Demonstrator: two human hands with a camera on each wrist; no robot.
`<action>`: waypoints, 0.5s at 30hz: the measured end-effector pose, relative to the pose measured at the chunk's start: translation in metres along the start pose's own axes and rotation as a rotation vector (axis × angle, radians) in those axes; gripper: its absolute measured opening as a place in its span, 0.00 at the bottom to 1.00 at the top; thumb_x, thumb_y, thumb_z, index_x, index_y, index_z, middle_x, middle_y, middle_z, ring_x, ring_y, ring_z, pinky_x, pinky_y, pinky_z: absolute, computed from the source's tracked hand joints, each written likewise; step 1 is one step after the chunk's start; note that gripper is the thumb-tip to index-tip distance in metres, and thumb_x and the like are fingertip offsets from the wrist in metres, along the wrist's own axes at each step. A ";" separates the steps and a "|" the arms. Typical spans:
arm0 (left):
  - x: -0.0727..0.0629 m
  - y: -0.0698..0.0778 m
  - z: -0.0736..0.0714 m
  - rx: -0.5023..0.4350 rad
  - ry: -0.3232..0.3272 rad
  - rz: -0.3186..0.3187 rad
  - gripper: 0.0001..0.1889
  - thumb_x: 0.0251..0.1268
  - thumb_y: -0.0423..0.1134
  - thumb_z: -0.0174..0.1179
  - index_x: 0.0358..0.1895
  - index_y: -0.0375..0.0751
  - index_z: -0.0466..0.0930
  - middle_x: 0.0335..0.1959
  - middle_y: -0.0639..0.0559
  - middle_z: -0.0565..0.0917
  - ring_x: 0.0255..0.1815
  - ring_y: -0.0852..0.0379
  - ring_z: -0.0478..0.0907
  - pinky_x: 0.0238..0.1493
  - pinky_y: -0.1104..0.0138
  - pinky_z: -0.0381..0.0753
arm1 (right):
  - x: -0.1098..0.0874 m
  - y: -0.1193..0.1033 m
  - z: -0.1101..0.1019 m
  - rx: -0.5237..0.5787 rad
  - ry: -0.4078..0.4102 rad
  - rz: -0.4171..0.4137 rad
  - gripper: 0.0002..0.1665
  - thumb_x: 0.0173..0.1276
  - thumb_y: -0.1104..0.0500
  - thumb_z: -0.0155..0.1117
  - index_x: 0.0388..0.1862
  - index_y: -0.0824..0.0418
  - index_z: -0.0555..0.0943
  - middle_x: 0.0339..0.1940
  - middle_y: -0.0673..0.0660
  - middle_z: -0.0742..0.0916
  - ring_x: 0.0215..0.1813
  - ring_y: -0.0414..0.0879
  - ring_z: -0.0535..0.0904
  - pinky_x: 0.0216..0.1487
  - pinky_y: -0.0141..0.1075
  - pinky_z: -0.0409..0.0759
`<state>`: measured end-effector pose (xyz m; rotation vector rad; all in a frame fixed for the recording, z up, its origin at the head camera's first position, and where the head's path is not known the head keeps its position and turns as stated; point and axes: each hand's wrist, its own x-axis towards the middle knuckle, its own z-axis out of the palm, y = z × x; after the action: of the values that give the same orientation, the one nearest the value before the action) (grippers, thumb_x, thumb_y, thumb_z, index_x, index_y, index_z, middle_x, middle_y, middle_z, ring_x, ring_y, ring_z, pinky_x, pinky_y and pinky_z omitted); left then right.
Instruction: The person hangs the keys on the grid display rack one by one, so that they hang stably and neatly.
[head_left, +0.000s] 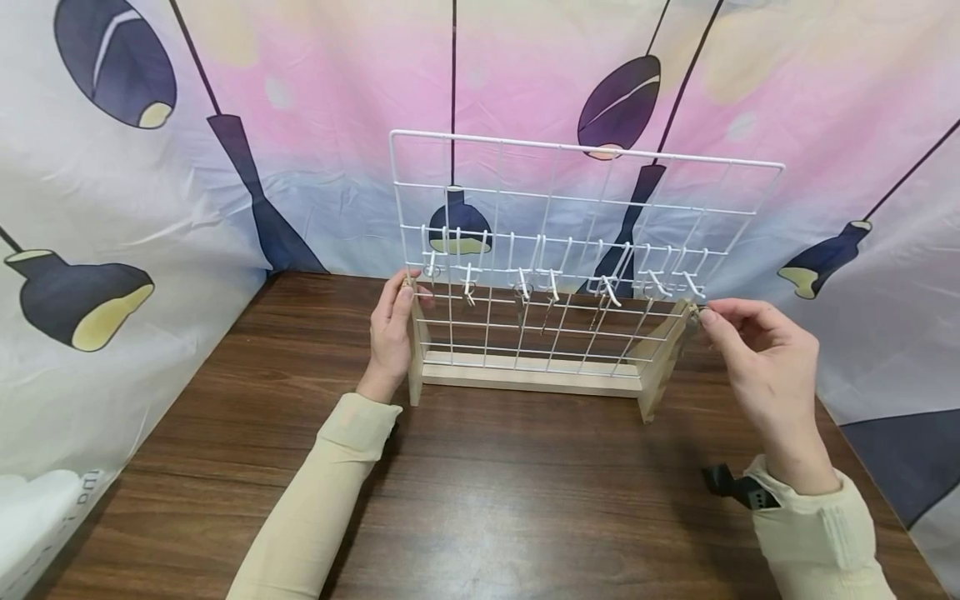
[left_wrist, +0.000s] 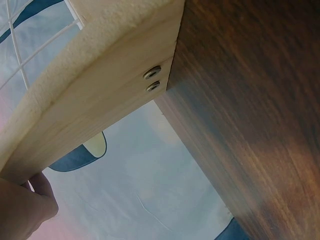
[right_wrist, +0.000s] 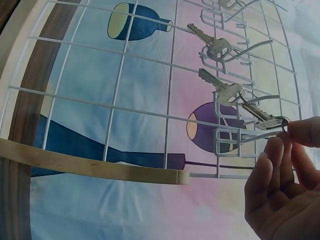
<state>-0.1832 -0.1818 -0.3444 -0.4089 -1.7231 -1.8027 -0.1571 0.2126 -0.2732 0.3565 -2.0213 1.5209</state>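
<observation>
A white wire grid rack (head_left: 525, 143) with a light wooden base (head_left: 525, 379) stands on the table. Metal keys (right_wrist: 218, 48) hang by rings from several of its white hooks (head_left: 613, 292). My left hand (head_left: 390, 333) grips the left wooden side post (left_wrist: 100, 85) near its top, fingers behind and thumb in front. Beside the rightmost hook, my right hand (head_left: 772, 358) pinches a small key ring (right_wrist: 285, 124) between thumb and fingertips. A key (right_wrist: 261, 118) dangles from this ring, next to another hanging key (right_wrist: 229, 93). Whether the ring touches the hook, I cannot tell.
The dark brown wooden table (head_left: 480, 500) extends in front of the rack. A patterned cloth (head_left: 337, 100) with lamp shapes hangs behind and at both sides. Something white with lettering (head_left: 45, 525) lies at the lower left. A black strap (head_left: 738, 487) hangs at the right cuff.
</observation>
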 end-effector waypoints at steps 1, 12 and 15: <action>0.000 -0.003 -0.001 -0.001 0.001 -0.005 0.19 0.77 0.28 0.35 0.63 0.19 0.64 0.41 0.19 0.71 0.44 0.26 0.69 0.51 0.50 0.72 | 0.001 0.000 0.000 0.006 0.003 0.000 0.10 0.61 0.70 0.68 0.40 0.76 0.83 0.23 0.53 0.85 0.24 0.40 0.78 0.25 0.24 0.73; 0.000 -0.015 -0.005 -0.015 0.002 0.020 0.21 0.79 0.38 0.40 0.63 0.26 0.68 0.40 0.26 0.74 0.43 0.36 0.74 0.49 0.58 0.75 | 0.009 -0.002 0.003 0.132 0.014 0.013 0.11 0.60 0.71 0.69 0.40 0.77 0.83 0.23 0.53 0.85 0.23 0.43 0.77 0.25 0.24 0.74; 0.001 -0.014 -0.005 -0.008 -0.003 0.025 0.21 0.79 0.39 0.40 0.63 0.26 0.68 0.41 0.24 0.74 0.43 0.35 0.74 0.50 0.57 0.75 | 0.011 -0.001 0.003 0.139 0.014 0.015 0.11 0.60 0.71 0.69 0.40 0.77 0.83 0.23 0.52 0.85 0.22 0.41 0.78 0.25 0.24 0.75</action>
<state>-0.1916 -0.1871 -0.3556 -0.4345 -1.7062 -1.7923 -0.1659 0.2104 -0.2667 0.3855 -1.9167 1.6729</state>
